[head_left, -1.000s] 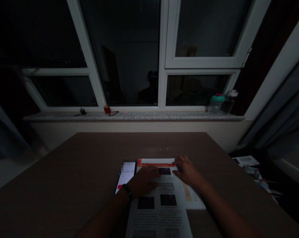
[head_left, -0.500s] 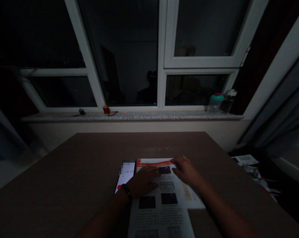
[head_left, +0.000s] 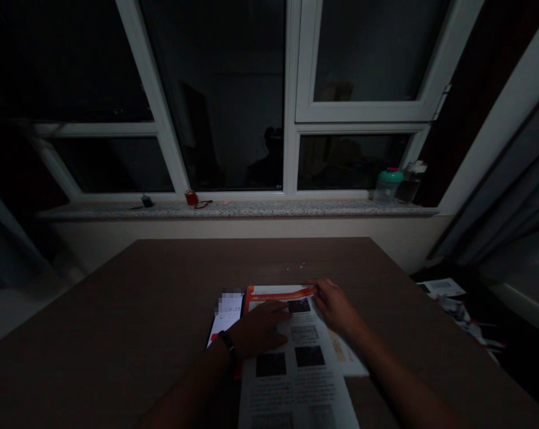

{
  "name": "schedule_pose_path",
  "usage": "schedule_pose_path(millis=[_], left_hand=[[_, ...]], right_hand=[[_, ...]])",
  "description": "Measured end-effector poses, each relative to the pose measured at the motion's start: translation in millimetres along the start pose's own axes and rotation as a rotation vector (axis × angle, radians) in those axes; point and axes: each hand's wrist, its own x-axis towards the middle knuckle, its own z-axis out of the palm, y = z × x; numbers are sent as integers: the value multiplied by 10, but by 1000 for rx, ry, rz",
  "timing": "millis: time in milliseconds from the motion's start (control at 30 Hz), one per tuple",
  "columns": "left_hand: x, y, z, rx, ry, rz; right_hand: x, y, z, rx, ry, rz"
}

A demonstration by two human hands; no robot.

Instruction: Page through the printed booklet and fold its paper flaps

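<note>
A long printed sheet [head_left: 305,381] with dark pictures and text lies over a paper with an orange-red band [head_left: 278,295] on the table. My left hand [head_left: 265,328], a black band at its wrist, rests on the sheet's upper left part with fingers apart. At the top right corner of the papers is my right hand [head_left: 334,304], its thumb and fingers closed together at the paper edge. A lit phone [head_left: 225,319] lies just left of the papers, partly behind my left hand and wrist.
The brown table [head_left: 139,310] reaches toward a window wall. On the stone sill [head_left: 260,208] stand a green-lidded bottle [head_left: 389,185], a second clear bottle [head_left: 410,185], a red item [head_left: 191,198] and a small dark item [head_left: 146,201]. Papers [head_left: 443,288] lie right of the table.
The long printed sheet has shifted slightly right, showing more of the paper below at the left. My right hand's fingers have moved slightly and its thumb has come nearer the fingers.
</note>
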Motion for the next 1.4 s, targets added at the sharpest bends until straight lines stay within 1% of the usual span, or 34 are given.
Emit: schedule_pose_path(millis=[67, 167, 300, 400, 567, 700, 800, 867, 967, 1033, 1133, 1200, 1267, 1400], left_hand=[[-6, 16, -10, -29, -29, 10], [-15, 23, -6, -68, -43, 2], [-8, 23, 17, -128, -12, -56], [12, 49, 11, -152, 26, -34], [31, 73, -7, -123, 10, 26], [35, 36, 25, -82, 21, 54], [35, 25, 39, -33, 11, 58], [31, 30, 34, -3, 0, 65], [20, 38, 21, 35, -10, 55], [14, 39, 13, 53, -15, 41], [14, 47, 1, 65, -23, 33], [18, 55, -5, 68, -27, 27], [21, 59, -8, 70, -18, 24], [22, 53, -11, 72, -6, 30]], right_hand=[[5, -1, 1, 16, -5, -10], [7, 8, 18, 33, -9, -21], [-13, -20, 33, 60, -42, -43], [-41, -92, 30, 94, -85, -74], [-92, -236, 43, 82, -205, -179], [-116, -301, 66, 52, -271, -210], [-110, -307, 48, 41, -274, -215], [-90, -290, 13, 26, -242, -217], [-42, -214, -57, -21, -156, -188], [-11, -124, -97, -82, -86, -104], [15, 40, -123, -157, -27, 20], [16, 134, -119, -187, -37, 74], [8, 191, -105, -202, -82, 115], [-12, 199, -73, -205, -139, 162]])
